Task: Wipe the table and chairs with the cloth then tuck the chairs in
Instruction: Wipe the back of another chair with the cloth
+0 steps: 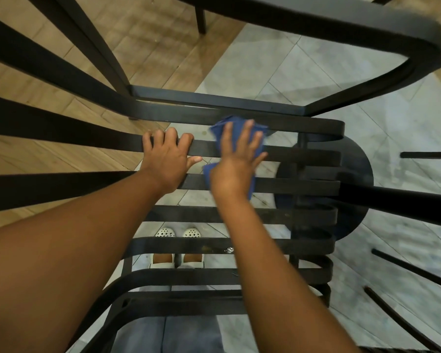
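A black slatted metal chair (298,156) fills the view, seen from above through its horizontal bars. My left hand (167,154) grips one of the upper slats, fingers curled over its top edge and thumb under it. Just to its right, my right hand (238,159) lies flat with fingers spread on a blue cloth (236,128), pressing it against the same slats. The cloth bunches above my fingertips and hangs a little below my palm. The table top (316,14) is a dark curved edge at the top right.
A round black table base (357,179) sits on the grey tiled floor behind the slats. Wood-look flooring lies to the left. Legs of other chairs (413,268) cross the right side. My feet in white perforated shoes (178,234) show below the slats.
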`<state>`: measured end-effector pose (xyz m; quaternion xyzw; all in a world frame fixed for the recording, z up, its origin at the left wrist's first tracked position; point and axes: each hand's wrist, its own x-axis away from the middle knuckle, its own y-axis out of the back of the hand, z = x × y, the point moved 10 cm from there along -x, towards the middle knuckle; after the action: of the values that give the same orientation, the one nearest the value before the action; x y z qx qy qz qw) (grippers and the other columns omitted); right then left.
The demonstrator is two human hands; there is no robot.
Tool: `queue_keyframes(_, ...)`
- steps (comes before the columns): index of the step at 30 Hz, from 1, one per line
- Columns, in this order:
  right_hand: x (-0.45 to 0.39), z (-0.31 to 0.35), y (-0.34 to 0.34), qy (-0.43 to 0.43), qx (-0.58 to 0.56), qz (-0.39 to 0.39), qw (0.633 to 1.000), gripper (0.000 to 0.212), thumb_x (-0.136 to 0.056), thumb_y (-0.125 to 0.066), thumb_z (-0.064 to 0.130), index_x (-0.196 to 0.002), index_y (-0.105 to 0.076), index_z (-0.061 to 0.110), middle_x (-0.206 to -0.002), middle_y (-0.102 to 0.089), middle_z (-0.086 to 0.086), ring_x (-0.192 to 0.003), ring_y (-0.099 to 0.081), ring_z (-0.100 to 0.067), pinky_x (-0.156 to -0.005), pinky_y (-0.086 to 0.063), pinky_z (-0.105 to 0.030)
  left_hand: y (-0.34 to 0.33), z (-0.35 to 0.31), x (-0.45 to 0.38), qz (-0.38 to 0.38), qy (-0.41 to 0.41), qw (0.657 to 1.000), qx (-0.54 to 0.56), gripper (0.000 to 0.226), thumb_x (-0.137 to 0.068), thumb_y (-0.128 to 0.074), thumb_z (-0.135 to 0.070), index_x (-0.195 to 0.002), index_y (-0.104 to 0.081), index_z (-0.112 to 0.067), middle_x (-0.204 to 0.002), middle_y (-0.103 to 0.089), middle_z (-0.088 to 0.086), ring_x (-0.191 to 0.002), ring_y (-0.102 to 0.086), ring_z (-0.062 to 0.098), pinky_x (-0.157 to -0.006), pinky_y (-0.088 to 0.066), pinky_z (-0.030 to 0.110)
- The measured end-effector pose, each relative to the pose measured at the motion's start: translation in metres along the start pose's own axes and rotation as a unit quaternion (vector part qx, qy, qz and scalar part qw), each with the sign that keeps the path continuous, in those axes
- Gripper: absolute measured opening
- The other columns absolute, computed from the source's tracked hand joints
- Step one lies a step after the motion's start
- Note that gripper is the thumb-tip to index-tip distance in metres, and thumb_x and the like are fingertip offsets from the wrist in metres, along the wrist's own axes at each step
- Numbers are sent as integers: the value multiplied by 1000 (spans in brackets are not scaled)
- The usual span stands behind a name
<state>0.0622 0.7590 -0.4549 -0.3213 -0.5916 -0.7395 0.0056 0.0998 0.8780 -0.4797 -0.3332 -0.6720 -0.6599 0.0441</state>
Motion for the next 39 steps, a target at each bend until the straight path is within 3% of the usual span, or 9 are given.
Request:
queue_keyframes(4,44,28,-31,50,-10,114,992,90,-92,-56,24,-149,12,23,-151,33,-11,-136,31,-37,-110,6,-60,-1,-2,3,-3,-5,1000,-5,53,-92,-50,-38,-135,-31,-16,-128,-36,17,-117,-34,35,-105,-20,47)
queue_keyframes(7,64,21,-42,93,5,105,990,99,-90,-58,23,-144,25,25,-142,45,-9,-126,44,-33,-104,18,-60,-4,-2,4,10,-5,1000,-25,61,-88,-56,-34,-137,-26,-16,-131,-33,17,-121,-32,36,-107,-20,48)
queue_keyframes(10,55,-10,-38,117,21,89,989,102,-91,-56,21,-133,36,38,-134,53,0,-125,46,-27,-100,22,-59,0,-1,4,-9,-7,1000,-16,48,-96,-40,-45,-134,-31,-17,-128,-37,17,-117,-35,35,-105,-22,47)
queue_keyframes(15,42,-132,2,-72,11,3,997,86,-94,-43,12,-139,27,34,-150,35,-6,-139,28,-31,-112,7,-60,3,-2,3,-28,-13,999,-24,50,-96,-28,-51,-129,-36,-15,-125,-40,17,-113,-38,35,-102,-24,47)
queue_keyframes(19,48,-133,6,-204,-50,-41,977,89,-89,-50,8,-149,14,25,-154,25,-14,-141,21,-38,-112,4,-58,2,-2,4,-26,-9,999,-29,50,-96,-28,-51,-129,-36,-14,-126,-39,17,-113,-37,35,-101,-25,47)
queue_keyframes(25,63,8,-47,-39,-62,70,995,103,-89,-58,22,-140,31,30,-140,46,-8,-126,43,-34,-103,21,-56,2,-2,5,-38,-6,999,-28,46,-97,-36,-44,-130,-35,-12,-124,-39,19,-113,-36,37,-101,-24,47)
queue_keyframes(30,62,-15,-44,59,-16,108,992,94,-91,-52,13,-143,23,36,-149,38,-4,-131,39,-28,-104,17,-61,3,-2,3,-40,-13,999,-20,46,-97,-37,-45,-131,-35,-13,-124,-39,19,-113,-36,37,-101,-24,47)
queue_keyframes(34,49,-103,-15,-17,7,73,997,88,-93,-43,2,-138,24,38,-152,32,-4,-138,30,-29,-109,5,-65,3,-1,1,-37,-16,999,-26,50,-96,-31,-50,-130,-36,-14,-124,-40,18,-112,-37,35,-101,-24,48)
queue_keyframes(39,44,-137,3,-98,-47,60,992,85,-90,-47,-2,-149,1,34,-156,23,-5,-141,23,-33,-114,-6,-60,4,-2,3,-44,-9,999,-23,51,-96,-31,-50,-130,-36,-13,-124,-40,18,-112,-37,35,-101,-24,48)
